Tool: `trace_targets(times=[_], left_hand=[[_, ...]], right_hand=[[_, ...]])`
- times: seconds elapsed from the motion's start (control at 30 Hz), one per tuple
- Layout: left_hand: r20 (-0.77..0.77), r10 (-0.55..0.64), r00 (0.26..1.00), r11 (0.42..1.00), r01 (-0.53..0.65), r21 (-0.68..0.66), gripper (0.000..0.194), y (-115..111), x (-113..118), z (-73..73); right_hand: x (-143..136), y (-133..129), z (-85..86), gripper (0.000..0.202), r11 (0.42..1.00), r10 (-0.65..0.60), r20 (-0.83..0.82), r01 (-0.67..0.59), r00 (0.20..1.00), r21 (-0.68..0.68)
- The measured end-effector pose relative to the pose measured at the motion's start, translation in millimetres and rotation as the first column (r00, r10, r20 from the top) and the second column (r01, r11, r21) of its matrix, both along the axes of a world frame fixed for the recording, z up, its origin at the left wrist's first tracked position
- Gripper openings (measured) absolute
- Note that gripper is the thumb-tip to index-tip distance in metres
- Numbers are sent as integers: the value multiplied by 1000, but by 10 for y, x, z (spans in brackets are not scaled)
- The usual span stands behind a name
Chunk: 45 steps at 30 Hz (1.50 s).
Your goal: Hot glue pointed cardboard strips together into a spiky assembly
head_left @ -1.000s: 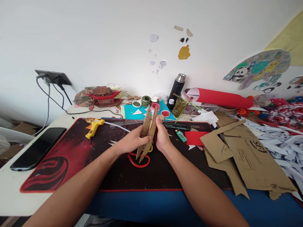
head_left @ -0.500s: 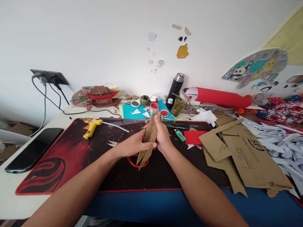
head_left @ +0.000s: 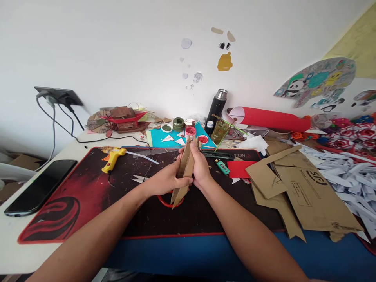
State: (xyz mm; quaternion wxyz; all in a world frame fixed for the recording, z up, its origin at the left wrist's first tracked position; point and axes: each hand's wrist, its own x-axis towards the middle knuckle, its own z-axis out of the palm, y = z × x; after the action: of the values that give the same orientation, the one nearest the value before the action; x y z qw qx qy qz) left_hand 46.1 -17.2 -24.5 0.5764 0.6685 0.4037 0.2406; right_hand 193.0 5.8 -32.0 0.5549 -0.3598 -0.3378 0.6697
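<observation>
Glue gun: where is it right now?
Left in the head view, the glue gun lies on the mat near its far edge, right of the phone.

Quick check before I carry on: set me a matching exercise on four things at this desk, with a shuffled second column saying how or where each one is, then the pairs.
Things:
1. pointed cardboard
2. glue gun
3. phone
4. scissors

How or where:
A. on the white tabletop, beyond the left edge of the desk mat
B. partly hidden from view by the left hand
C. held up between the left hand and the right hand
D. yellow, lying on the desk mat

Pairs: 1-C, 2-D, 3-A, 4-B
</observation>
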Motion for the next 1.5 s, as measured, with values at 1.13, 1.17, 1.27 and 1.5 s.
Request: trace_targets(times=[1.13,1.17,1.27,1.5], left_hand=[[133,119,984,993,-121,7,87,-19,110,-49],[130,104,986,994,-106,8,92,-23,101,-45],[62,49,997,998,-52,44,102,-26,60,-38],[97,61,993,997,-56,-51,97,-33,39,24]], right_hand=[[-26,30,-13,49,998,-61,8,61,998,-32],[-14,39,-7,52,997,-70,6,70,998,-37],[19,63,4,59,995,-96,5,96,995,-38],[24,57,8,59,998,-64,-70,64,996,-3]])
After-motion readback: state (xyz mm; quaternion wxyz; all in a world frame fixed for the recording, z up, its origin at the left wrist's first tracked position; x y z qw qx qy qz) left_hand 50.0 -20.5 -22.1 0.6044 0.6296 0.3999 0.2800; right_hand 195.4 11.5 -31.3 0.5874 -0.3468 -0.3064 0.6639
